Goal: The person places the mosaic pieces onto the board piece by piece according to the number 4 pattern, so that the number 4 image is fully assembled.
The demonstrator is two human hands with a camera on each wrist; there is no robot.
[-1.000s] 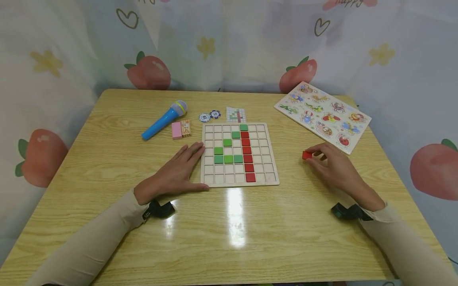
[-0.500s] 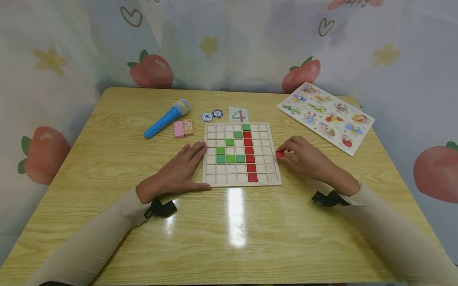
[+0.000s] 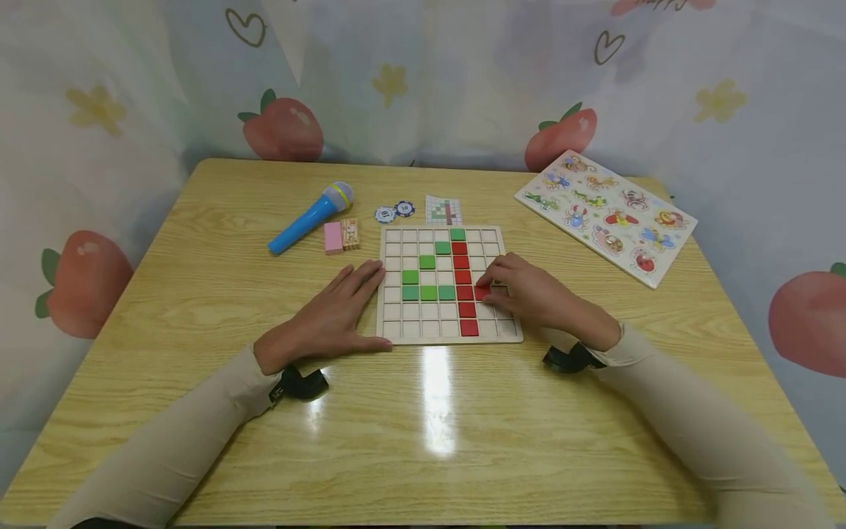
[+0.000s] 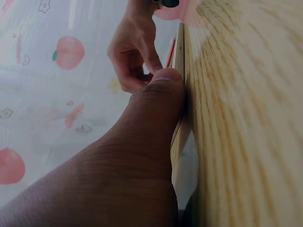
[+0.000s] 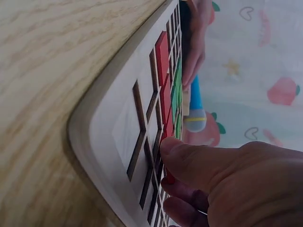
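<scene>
On the worktop (image 3: 198,308) in front of you sits a wooden grid board (image 3: 449,334), and both your hands are at it. Your right hand (image 3: 529,294) has its fingers curled, pinching a small red block (image 3: 482,293) between thumb and fingertips; the block is at the cell just right of the red column (image 3: 464,275), level with the bottom row of green blocks (image 3: 428,293). From the right wrist view you can see the thumb (image 5: 189,156) lying over the grid ribs with a sliver of red below it, but whether the block is already seated in its cell cannot be told. Your left hand (image 3: 330,316) lies flat with straight fingers, holding nothing, its fingertips and thumb touching the board's left edge.

The block looks like painted wood: light, stiff, and smooth enough that it could slip from a loose pinch. Its faces are flat, so a hold on two opposite side faces, with the top left free, should serve best; it probably needs to go in square, since the cells look close-fitting. The board itself seems thin and light, likely to slide on the glossy worktop unless steadied.

Behind the board lie a blue toy microphone (image 3: 311,217), two poker chips (image 3: 394,211) and a small pattern card (image 3: 443,210); an animal puzzle board (image 3: 604,214) rests well apart to the right.
</scene>
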